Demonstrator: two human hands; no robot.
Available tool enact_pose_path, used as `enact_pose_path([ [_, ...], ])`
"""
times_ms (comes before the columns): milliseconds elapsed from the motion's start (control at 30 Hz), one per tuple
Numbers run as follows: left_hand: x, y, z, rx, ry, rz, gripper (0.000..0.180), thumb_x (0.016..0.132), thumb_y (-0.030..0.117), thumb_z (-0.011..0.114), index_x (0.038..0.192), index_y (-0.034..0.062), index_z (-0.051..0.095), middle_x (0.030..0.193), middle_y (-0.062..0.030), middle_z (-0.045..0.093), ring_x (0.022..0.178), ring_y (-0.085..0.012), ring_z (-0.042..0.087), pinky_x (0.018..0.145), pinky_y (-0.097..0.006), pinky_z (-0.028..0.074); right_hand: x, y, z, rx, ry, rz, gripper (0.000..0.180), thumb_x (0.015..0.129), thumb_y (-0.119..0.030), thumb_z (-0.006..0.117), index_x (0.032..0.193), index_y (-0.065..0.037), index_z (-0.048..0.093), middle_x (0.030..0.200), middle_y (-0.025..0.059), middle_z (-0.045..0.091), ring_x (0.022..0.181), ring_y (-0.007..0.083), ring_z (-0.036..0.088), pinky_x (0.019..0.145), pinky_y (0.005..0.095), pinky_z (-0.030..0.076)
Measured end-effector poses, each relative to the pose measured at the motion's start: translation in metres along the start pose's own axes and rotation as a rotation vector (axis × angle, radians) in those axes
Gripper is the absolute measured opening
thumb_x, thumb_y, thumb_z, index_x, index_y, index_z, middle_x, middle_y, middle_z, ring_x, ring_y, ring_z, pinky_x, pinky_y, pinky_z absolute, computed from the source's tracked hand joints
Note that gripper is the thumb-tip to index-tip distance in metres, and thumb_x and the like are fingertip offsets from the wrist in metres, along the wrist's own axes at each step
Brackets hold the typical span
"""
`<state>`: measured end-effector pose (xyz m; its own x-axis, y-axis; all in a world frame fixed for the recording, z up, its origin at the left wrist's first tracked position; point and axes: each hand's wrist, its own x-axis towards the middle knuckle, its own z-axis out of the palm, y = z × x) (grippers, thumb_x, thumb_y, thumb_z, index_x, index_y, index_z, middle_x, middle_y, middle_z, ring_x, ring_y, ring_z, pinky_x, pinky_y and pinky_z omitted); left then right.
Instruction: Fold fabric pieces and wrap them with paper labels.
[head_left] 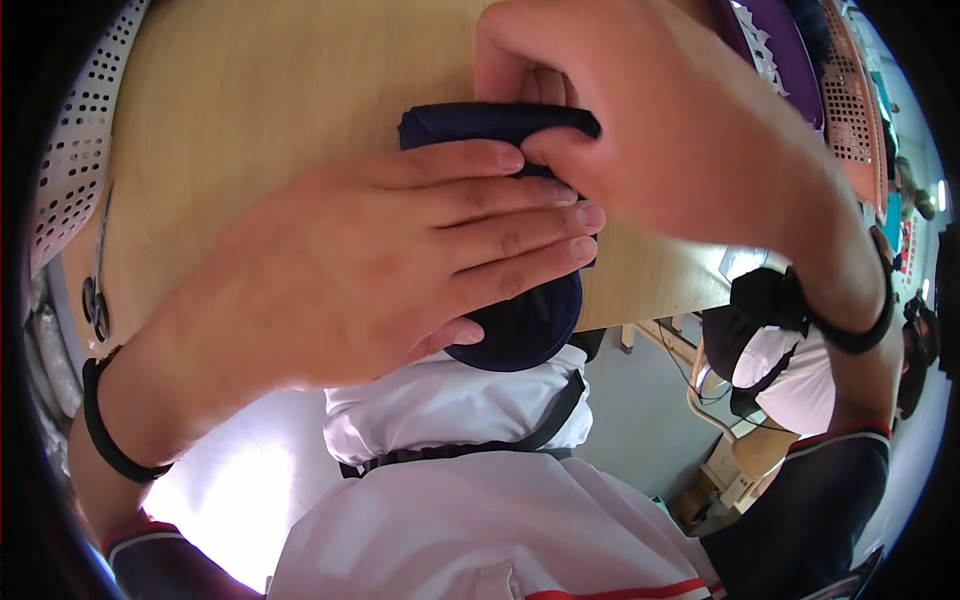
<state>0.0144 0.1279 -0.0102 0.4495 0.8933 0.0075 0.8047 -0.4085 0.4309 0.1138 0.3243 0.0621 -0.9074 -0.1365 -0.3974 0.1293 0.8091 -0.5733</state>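
Note:
A dark navy piece of folded cloth (470,122) lies at the table's near edge. Its far end is turned over into a thick fold, and its rounded near end reaches past the tabletop. My left hand (390,255) rests flat across the middle of it, fingers stretched out and pressing down, so much of the cloth is hidden. At the right end of the fold, my right hand (660,130) has the cloth pinched between thumb and curled fingers.
Scissors (96,290) lie on the wooden table (280,80) at the left, near a pale pink perforated basket (85,130). A purple tray (797,60) and another pink perforated basket (850,90) stand at the far right. Beyond my right arm sits another person (795,375).

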Motion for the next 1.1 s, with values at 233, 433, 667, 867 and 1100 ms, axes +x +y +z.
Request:
enact_pose_path([
  [233, -0.007, 0.008, 0.007, -0.031, 0.041, 0.019, 0.085, 0.068, 0.037, 0.076, 0.147, 0.0155, 0.054, 0.147, 0.0010, 0.057, 0.137, -0.0171, 0.051, 0.126, -0.038, 0.030, -0.023, 0.022, 0.068, -0.447, 0.555, -0.436, 0.029, 0.078, -0.006, 0.070, 0.103, 0.008, 0.066, 0.089, 0.0180, 0.068, 0.082, 0.0285, 0.068, 0.071, 0.0363, 0.054],
  [433, -0.007, 0.014, 0.011, -0.001, 0.076, 0.025, 0.087, 0.066, 0.037, 0.071, 0.149, 0.0150, 0.053, 0.147, 0.0013, 0.057, 0.137, -0.0197, 0.052, 0.123, -0.038, 0.034, -0.026, 0.007, 0.038, -0.284, 0.262, -0.349, 0.032, 0.071, -0.004, 0.072, 0.099, 0.009, 0.066, 0.088, 0.0183, 0.066, 0.078, 0.0292, 0.066, 0.066, 0.0361, 0.054],
  [667, -0.009, 0.023, 0.016, 0.086, 0.098, -0.003, 0.083, 0.065, 0.037, 0.072, 0.145, 0.0157, 0.058, 0.143, -0.0006, 0.061, 0.134, -0.0202, 0.054, 0.120, -0.039, 0.036, -0.022, 0.009, 0.042, -0.342, 0.276, -0.460, 0.035, 0.064, -0.003, 0.073, 0.095, 0.010, 0.065, 0.088, 0.0186, 0.064, 0.074, 0.0301, 0.063, 0.061, 0.0358, 0.053],
  [867, -0.017, 0.034, 0.021, 0.090, 0.115, -0.025, 0.055, 0.066, 0.037, 0.079, 0.117, 0.0173, 0.071, 0.119, 0.0030, 0.069, 0.116, -0.0190, 0.062, 0.107, -0.040, 0.048, -0.027, 0.019, 0.093, -0.596, 0.705, -0.639, 0.038, 0.057, -0.001, 0.075, 0.092, 0.011, 0.064, 0.088, 0.0189, 0.062, 0.070, 0.0309, 0.062, 0.057, 0.0356, 0.053],
  [1100, -0.022, 0.020, 0.030, -0.122, 0.183, 0.004, 0.049, 0.066, 0.037, 0.080, 0.110, 0.0162, 0.071, 0.112, 0.0003, 0.070, 0.107, -0.0242, 0.066, 0.093, -0.042, 0.053, -0.027, 0.022, 0.111, -0.570, 0.848, -0.785, 0.030, 0.060, 0.004, 0.077, 0.086, 0.011, 0.066, 0.091, 0.0194, 0.064, 0.073, 0.0320, 0.064, 0.058, 0.0362, 0.053],
])
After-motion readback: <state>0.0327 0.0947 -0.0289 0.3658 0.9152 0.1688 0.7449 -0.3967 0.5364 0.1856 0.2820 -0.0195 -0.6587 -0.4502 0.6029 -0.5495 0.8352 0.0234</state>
